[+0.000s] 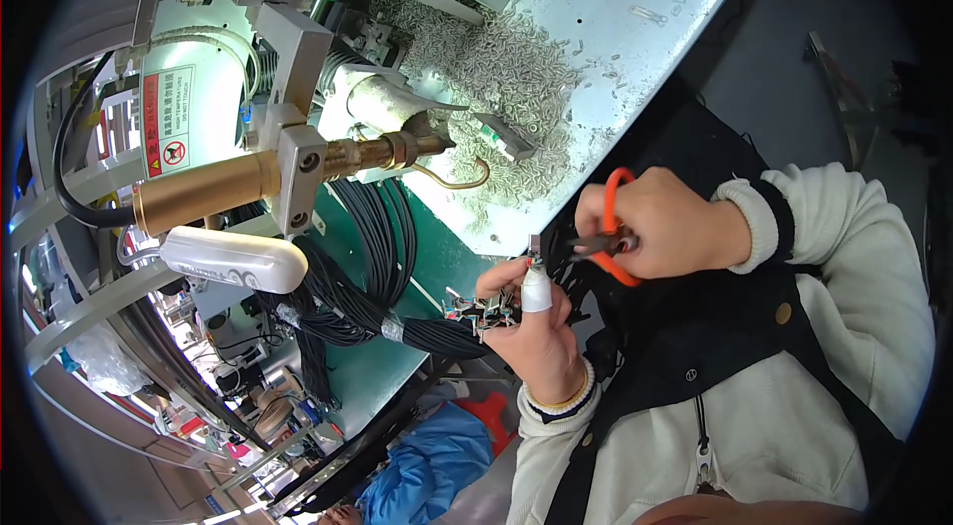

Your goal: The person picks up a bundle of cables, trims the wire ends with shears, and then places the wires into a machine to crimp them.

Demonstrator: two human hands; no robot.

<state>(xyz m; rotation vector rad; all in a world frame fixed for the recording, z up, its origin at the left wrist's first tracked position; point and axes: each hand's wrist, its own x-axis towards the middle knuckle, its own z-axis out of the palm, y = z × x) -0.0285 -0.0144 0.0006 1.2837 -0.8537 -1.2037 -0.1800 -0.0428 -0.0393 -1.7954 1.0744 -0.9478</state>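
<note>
My left hand (546, 351), with a white wrap (537, 291) on its thumb, pinches a small metal plug (535, 246) upright between thumb and forefinger. Several cable ends with bare coloured wires and metal connectors (478, 313) stick out at that hand's left side. They belong to a thick bundle of black cables (328, 297) lying over the green bench. In my right hand (680, 222) is a pair of pliers (617, 190) with orange handles, held closed around by the fingers. The dark jaws point left, just right of the plug; whether they touch it I cannot tell.
A brass cylinder with a nozzle (208, 193) sits on a metal bracket at the left, above a white rounded part (238, 260). Small metallic bits (506, 59) lie heaped on the white plate (655, 29). A person in blue (432, 460) is at the lower left.
</note>
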